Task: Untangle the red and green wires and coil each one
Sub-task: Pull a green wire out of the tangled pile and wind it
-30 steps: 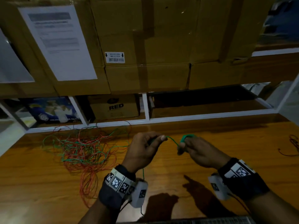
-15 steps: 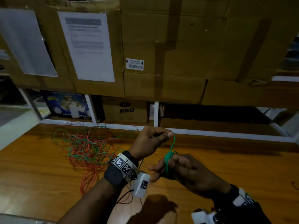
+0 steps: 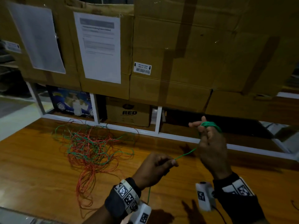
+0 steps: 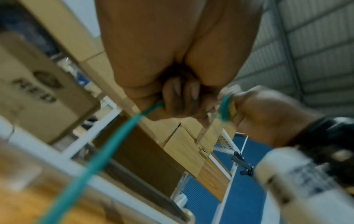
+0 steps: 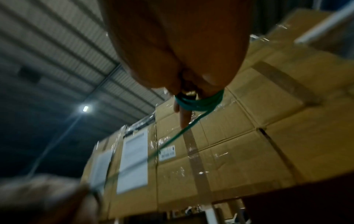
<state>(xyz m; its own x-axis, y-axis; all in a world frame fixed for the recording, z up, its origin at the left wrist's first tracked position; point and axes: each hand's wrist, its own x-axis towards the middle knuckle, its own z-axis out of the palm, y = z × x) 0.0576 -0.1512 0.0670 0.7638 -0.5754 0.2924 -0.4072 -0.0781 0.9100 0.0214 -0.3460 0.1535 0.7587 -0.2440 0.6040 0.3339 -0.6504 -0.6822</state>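
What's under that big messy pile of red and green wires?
The tangled wires lie on the wooden table; its orange-brown top shows through the gaps between loops. Whether anything small hides beneath the thickest middle part cannot be seen.

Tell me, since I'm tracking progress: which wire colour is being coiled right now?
The green wire. It is looped round the right hand fingers and runs to the left hand. The red wire lies in the tangle on the table, untouched.

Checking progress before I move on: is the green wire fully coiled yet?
No, partly. Several loops sit round the right hand's fingers, but the green wire runs on to the left hand and into the tangle.
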